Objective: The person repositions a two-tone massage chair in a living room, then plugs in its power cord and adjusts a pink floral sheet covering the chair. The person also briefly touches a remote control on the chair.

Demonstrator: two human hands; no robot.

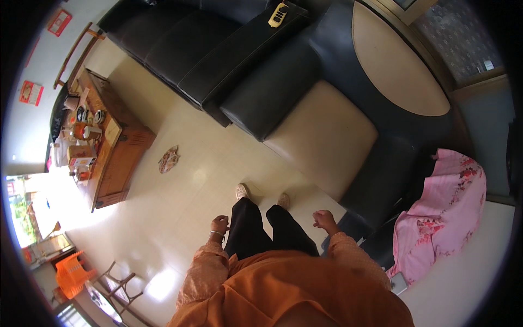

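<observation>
My left hand (220, 224), with a bangle at its wrist, hangs beside my left thigh over the tiled floor (192, 204). Its fingers are curled and no object shows in it. On the other side, my right hand (324, 220) is held out near the sofa's front edge, fingers curled, with nothing visible in it. In front of me stands a black and beige sofa (322, 135). A pink floral cloth (441, 220) lies over the sofa's right part. A yellow object with black marks (278, 15) rests on the black sofa arm.
At the left, a wooden cabinet (122, 155) carries jars, boxes and other items. A crumpled patterned cloth (168, 159) lies on the floor. Orange plastic chairs (71, 274) and a wooden chair (120, 282) stand at lower left. A black sofa (175, 45) runs across the top.
</observation>
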